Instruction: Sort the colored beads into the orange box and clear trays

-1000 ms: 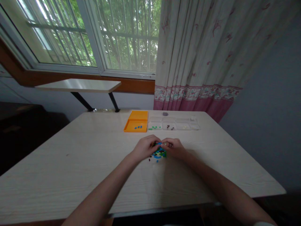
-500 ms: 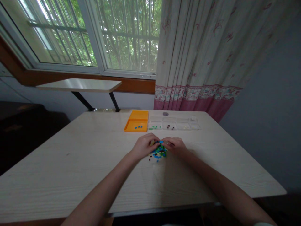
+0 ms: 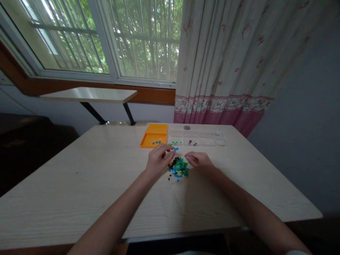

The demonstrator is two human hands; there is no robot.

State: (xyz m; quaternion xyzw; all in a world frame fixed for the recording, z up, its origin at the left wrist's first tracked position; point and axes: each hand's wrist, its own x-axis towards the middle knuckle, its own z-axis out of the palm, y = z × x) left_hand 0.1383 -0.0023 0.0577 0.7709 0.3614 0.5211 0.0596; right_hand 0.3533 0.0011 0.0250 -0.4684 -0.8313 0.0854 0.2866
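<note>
My left hand (image 3: 157, 158) is closed, pinching a small blue toy brick (image 3: 176, 149) between thumb and forefinger above the table. Just below and between my hands lies a pile of small building bricks (image 3: 178, 166) in green, blue, dark brown and some pale yellow. At the pile's right edge is my right hand (image 3: 199, 161), its fingers curled together; whether anything is in them is hidden. A few loose bricks lie at the near side of the pile.
Beyond my hands lies an open orange case (image 3: 145, 142) with several blue bricks in it. To its right, a clear compartment tray (image 3: 222, 141) holds green, brown and pale pieces. A raised white shelf (image 3: 91, 95) stands at the back left. Curtains (image 3: 217, 104) hang behind the table.
My left hand has lifted away from the pile, forward and left, with the blue brick. My right hand has drawn slightly to the right. More of the pile now shows.
</note>
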